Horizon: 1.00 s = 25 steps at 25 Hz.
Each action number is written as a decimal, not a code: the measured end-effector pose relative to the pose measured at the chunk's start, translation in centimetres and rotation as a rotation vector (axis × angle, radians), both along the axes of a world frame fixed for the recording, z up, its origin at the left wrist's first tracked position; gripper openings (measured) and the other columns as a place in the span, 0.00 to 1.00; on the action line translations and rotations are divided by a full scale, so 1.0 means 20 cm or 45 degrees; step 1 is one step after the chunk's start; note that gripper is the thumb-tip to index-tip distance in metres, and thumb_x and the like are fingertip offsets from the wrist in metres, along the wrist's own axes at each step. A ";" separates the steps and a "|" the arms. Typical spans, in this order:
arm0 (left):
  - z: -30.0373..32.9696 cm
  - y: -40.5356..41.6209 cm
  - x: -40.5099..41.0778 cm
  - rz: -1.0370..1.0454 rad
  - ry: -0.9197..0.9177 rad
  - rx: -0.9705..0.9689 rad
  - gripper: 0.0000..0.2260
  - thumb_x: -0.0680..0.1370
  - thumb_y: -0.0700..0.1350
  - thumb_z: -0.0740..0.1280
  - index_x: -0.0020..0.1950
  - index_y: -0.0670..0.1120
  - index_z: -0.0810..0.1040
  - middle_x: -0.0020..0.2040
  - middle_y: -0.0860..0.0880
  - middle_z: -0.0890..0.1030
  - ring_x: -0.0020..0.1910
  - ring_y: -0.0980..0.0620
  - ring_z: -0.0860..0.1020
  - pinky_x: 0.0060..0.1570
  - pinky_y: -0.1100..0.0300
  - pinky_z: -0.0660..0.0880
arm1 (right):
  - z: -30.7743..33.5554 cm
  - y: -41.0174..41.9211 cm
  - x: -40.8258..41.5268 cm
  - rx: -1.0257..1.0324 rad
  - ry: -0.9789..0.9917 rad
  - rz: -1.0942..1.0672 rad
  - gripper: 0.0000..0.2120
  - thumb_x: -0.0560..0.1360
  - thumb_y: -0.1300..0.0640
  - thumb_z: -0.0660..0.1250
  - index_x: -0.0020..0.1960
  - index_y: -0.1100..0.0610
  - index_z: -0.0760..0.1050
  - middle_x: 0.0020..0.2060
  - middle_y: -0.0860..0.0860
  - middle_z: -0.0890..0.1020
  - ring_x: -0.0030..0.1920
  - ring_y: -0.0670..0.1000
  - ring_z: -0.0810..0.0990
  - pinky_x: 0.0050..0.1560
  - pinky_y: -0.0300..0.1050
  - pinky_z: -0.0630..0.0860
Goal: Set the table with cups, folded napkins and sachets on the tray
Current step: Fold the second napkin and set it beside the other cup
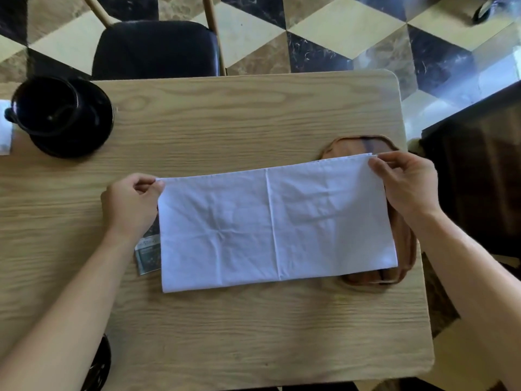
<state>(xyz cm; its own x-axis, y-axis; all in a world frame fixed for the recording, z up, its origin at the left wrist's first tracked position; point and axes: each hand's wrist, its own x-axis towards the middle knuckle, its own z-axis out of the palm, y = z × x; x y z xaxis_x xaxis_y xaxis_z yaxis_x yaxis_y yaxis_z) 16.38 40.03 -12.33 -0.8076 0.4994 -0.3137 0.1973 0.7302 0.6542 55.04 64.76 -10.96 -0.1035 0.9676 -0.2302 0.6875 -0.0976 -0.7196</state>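
A white cloth napkin [270, 227] lies folded in half as a long rectangle across the middle of the wooden table [225, 122]. My left hand [131, 206] pinches its far left corner. My right hand [406, 183] pinches its far right corner. The napkin's right part covers most of a brown wooden tray [363, 145], of which only the far rim and the near right edge show. A sachet [148, 253] peeks out from under the napkin's left edge, partly hidden by my left wrist. A black cup [46, 107] stands on a black saucer [93, 119] at the far left.
A black-cushioned chair [155, 49] is pushed up to the table's far side. A white object [5, 131] lies at the left edge behind the cup. Dark furniture [479, 170] stands close to the table's right side. A dark patterned object [98, 365] shows at the near left.
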 end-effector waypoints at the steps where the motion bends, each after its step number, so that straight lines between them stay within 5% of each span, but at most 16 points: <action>1: 0.00 0.01 0.00 0.008 0.000 -0.009 0.02 0.71 0.55 0.71 0.39 0.63 0.81 0.36 0.55 0.83 0.37 0.47 0.84 0.44 0.52 0.81 | 0.00 0.00 -0.01 0.005 -0.024 0.000 0.08 0.77 0.51 0.74 0.52 0.53 0.86 0.42 0.52 0.86 0.38 0.41 0.82 0.43 0.33 0.78; 6: -0.02 0.02 0.00 0.027 0.026 -0.046 0.05 0.73 0.52 0.71 0.38 0.55 0.80 0.37 0.55 0.83 0.37 0.45 0.84 0.46 0.47 0.82 | -0.01 0.02 -0.05 0.025 -0.123 -0.002 0.07 0.77 0.50 0.74 0.51 0.52 0.85 0.36 0.43 0.82 0.33 0.31 0.78 0.35 0.24 0.71; 12: -0.03 0.01 0.00 0.005 0.072 -0.052 0.04 0.74 0.50 0.72 0.39 0.52 0.81 0.35 0.53 0.82 0.36 0.46 0.83 0.41 0.55 0.79 | -0.02 0.02 -0.10 0.048 -0.192 -0.075 0.08 0.75 0.46 0.74 0.47 0.50 0.84 0.33 0.40 0.80 0.33 0.40 0.78 0.38 0.37 0.73; 16: -0.06 0.01 0.03 -0.056 0.285 -0.034 0.03 0.75 0.46 0.71 0.46 0.47 0.81 0.41 0.49 0.82 0.43 0.51 0.78 0.44 0.61 0.72 | -0.01 0.02 -0.12 0.053 -0.292 -0.107 0.10 0.75 0.42 0.73 0.44 0.47 0.79 0.32 0.40 0.79 0.32 0.38 0.76 0.34 0.34 0.67; 20: -0.09 -0.01 0.09 -0.170 0.412 0.004 0.07 0.77 0.42 0.69 0.54 0.43 0.79 0.49 0.40 0.79 0.45 0.64 0.66 0.51 0.66 0.65 | -0.02 -0.01 -0.12 0.078 -0.310 -0.122 0.10 0.77 0.43 0.71 0.47 0.49 0.80 0.33 0.39 0.76 0.38 0.46 0.78 0.44 0.40 0.71; 25: -0.07 0.01 0.10 -0.165 0.446 0.066 0.05 0.77 0.42 0.68 0.52 0.43 0.80 0.45 0.47 0.78 0.47 0.52 0.74 0.50 0.64 0.67 | -0.04 0.00 -0.11 0.081 -0.363 -0.040 0.12 0.80 0.46 0.67 0.52 0.55 0.79 0.41 0.48 0.80 0.49 0.54 0.80 0.54 0.49 0.76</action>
<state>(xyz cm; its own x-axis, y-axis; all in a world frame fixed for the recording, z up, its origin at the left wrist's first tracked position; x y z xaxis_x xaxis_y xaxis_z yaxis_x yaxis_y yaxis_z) 18.42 40.22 -13.82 -0.7903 0.6127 -0.0015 0.5044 0.6521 0.5660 52.81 64.82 -11.71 -0.0128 0.9827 -0.1848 0.8600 -0.0835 -0.5034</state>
